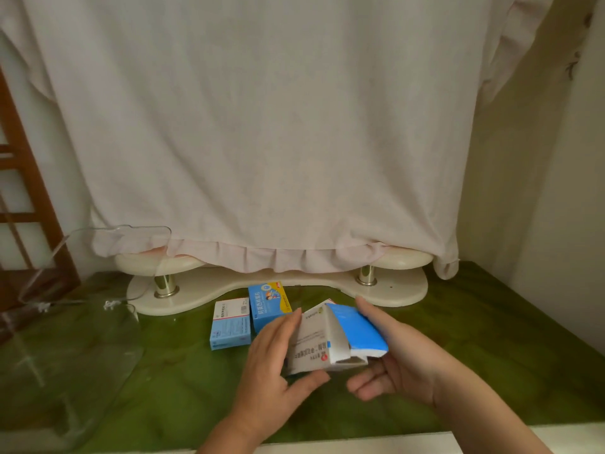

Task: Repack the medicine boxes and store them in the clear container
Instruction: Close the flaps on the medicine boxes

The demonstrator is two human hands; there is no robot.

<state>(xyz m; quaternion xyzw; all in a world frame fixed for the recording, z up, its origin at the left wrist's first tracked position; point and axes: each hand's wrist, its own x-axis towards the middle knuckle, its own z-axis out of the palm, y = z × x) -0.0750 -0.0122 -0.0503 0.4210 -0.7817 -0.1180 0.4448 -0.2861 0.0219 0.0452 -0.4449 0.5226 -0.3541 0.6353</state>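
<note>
- We see a green marbled tabletop [458, 348] under a hanging pale cloth [278, 126]; the clear container [65, 339] lies far left of the open white-and-blue medicine box [330, 339]
- Two closed boxes [230, 324] stand just left of and behind it
- Our left hand [275, 371] grips its left side, thumb beneath
- Our right hand [396, 362] clasps its blue side, fingers curled under
</note>
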